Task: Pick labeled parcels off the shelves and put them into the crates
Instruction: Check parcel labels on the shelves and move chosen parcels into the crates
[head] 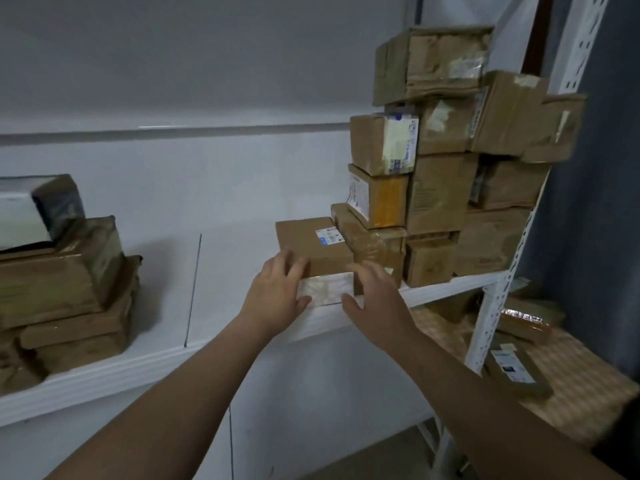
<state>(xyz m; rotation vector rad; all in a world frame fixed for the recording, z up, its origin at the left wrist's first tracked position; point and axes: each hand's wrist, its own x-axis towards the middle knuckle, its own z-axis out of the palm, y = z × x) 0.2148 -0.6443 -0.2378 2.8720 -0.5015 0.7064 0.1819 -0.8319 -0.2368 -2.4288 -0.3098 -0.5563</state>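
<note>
- Two piles of boxes flank the hands on the white shelf (104, 372). The left stack (62, 282), well to the left of the fingers, consists of flat wrapped packets laid crosswise. No hand is on it.
- Left hand (277, 289): the fingers, narrowly spread, lie over the near left top corner of the flat parcel (311, 244), and the thumb is set against its taped front face. This is judged a bracketing hold on the edge, placed to draw the box forward.
- Flat parcel: it lies level at the shelf's front edge, between the two hands. Its printed label faces up, just beyond the fingertips. Its right side sits against the neighbouring box.
- Right hand (374, 292): the fingers are wide and hold nothing. The thumb is at the parcel's lower front edge and the fingers are just beside its right corner. Contact cannot be confirmed. The hand is judged ready to clamp the opposite side.
- Right stack (440, 188): just right of the fingers, tall and uneven, with upper boxes overhanging. A straight outward pull is advisable.
- Lower parcels (516, 368) lie below and to the right. No crate is in view.
</note>
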